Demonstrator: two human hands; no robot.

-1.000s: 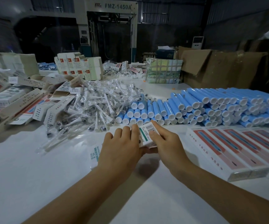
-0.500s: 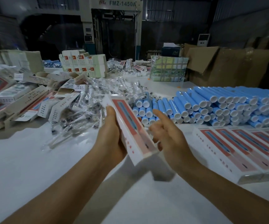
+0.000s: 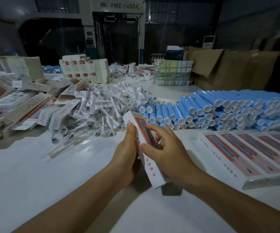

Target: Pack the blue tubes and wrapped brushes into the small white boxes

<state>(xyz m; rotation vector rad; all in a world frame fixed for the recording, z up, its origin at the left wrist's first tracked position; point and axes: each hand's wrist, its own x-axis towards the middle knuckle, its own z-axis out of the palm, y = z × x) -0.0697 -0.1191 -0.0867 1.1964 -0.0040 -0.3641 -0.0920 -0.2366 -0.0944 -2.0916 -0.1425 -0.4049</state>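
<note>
- Small white box (image 3: 146,148) held between both hands above the worktop (image 3: 51,174); long axis running near to far, far end tipped up and slightly left, near end low over the worktop.
- Left hand (image 3: 129,153) pressed along the box's left side, thumb up by the far half, palm cradling from beneath; grasping the box.
- Right hand (image 3: 167,148) wrapped over the red printed face from the right, fingers curled across the middle; also grasping the box.
- Both end flaps appear closed; contents not visible, so cannot tell if filled.
- Row of finished boxes (image 3: 247,153) lying side by side on the worktop just right of the right hand, long axes parallel with the held box. Judged destination: a short carry rightward, right hand nearer.
- Blue tubes (image 3: 211,111) stacked in a long bank ahead and to the right, white caps facing the person; nearest caps just beyond the box's far end.
- Wrapped brushes (image 3: 98,111) in a loose heap ahead and to the left, nearer the left hand; stray wrappers trailing toward the near edge.
- Open empty boxes (image 3: 35,105) piled at far left, well apart from the hands.
- Cardboard cartons (image 3: 220,64) and a machine (image 3: 115,27) at the back, off the working zone.
- Nothing standing between held box and finished row; tube bank close enough to clip if the far end swings wide.
</note>
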